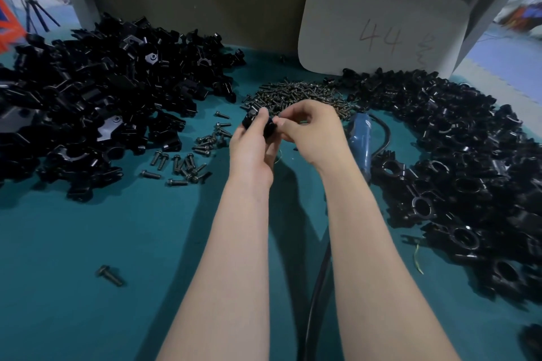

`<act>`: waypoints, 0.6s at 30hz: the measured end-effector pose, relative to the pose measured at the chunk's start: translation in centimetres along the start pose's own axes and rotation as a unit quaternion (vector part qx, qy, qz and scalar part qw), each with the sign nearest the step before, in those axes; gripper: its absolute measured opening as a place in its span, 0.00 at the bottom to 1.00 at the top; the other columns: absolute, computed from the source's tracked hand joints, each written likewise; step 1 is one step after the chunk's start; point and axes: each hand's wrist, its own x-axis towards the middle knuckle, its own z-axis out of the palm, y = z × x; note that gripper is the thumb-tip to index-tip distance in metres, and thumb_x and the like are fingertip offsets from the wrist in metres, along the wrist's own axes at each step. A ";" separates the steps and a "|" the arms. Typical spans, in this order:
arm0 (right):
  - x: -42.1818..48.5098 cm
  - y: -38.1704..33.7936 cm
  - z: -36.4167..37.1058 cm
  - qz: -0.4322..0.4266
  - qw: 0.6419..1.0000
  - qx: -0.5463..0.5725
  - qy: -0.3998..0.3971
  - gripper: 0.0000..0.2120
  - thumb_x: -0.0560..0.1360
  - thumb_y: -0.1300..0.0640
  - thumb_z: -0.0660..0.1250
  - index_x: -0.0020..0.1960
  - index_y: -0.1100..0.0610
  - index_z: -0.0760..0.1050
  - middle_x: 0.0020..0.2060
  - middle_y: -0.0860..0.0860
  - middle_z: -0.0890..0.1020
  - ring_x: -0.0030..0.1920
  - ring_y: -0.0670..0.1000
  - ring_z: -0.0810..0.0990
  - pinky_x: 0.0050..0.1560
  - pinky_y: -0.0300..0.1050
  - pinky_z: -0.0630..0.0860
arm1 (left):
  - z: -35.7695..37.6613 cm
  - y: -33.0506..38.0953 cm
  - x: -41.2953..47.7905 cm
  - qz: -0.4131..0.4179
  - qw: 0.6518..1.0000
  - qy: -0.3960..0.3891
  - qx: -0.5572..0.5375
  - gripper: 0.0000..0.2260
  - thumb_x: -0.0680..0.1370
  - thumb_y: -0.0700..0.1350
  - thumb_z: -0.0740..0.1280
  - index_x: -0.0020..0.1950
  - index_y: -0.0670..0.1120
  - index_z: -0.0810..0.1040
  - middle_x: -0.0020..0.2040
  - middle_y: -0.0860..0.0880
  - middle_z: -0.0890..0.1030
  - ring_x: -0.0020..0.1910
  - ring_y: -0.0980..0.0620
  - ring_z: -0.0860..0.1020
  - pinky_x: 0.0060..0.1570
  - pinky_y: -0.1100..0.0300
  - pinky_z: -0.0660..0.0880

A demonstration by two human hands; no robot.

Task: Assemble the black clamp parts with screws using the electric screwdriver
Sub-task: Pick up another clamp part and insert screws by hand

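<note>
My left hand [252, 146] grips a black clamp part [268, 127] above the middle of the teal table. My right hand [312, 133] is right beside it, its fingertips pinched at the clamp's right side; what they pinch is too small to make out. The blue electric screwdriver [360, 141] lies on the table just right of my right hand, its black cable [318, 287] running toward me. A heap of dark screws [296, 95] sits just behind my hands, and several loose screws [187, 161] lie to the left.
A big pile of black clamp parts [88, 108] fills the left of the table; a second pile [457, 170] curves along the right. A grey card marked 44 [381, 32] leans against the back wall. One screw [110, 275] lies alone near the front left.
</note>
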 end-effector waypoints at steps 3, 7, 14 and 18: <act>0.0 0.0 0.1 -0.030 0.997 -0.070 0.015 0.08 0.74 0.59 0.70 0.39 0.49 0.75 0.37 0.43 0.79 0.38 0.43 0.76 0.39 0.31 0.71 | 0.2 -0.2 -0.3 0.029 0.999 0.010 0.044 0.03 0.79 0.42 0.68 0.48 0.43 0.75 0.47 0.44 0.81 0.44 0.51 0.81 0.53 0.58 0.80; -0.1 0.1 0.5 -0.041 0.992 -0.114 0.035 0.05 0.75 0.59 0.68 0.42 0.52 0.75 0.38 0.45 0.79 0.36 0.40 0.74 0.32 0.25 0.68 | 0.5 -0.7 -0.7 0.075 0.990 0.020 0.117 0.04 0.79 0.43 0.67 0.46 0.45 0.75 0.45 0.46 0.80 0.42 0.52 0.79 0.47 0.60 0.78; -0.3 -0.1 1.1 -0.037 0.993 -0.114 0.023 0.03 0.77 0.58 0.66 0.44 0.53 0.77 0.41 0.50 0.82 0.40 0.47 0.78 0.35 0.31 0.69 | 0.7 -0.9 -1.1 0.161 0.972 0.057 0.161 0.04 0.79 0.44 0.67 0.45 0.46 0.76 0.45 0.47 0.80 0.45 0.50 0.78 0.55 0.54 0.77; -0.3 -0.3 1.1 -0.038 0.992 -0.122 0.001 0.04 0.77 0.61 0.63 0.47 0.53 0.76 0.43 0.52 0.82 0.42 0.50 0.79 0.37 0.36 0.72 | 0.5 -0.9 -0.8 0.175 0.968 0.059 0.171 0.05 0.79 0.45 0.68 0.44 0.47 0.76 0.43 0.48 0.80 0.42 0.52 0.78 0.48 0.58 0.77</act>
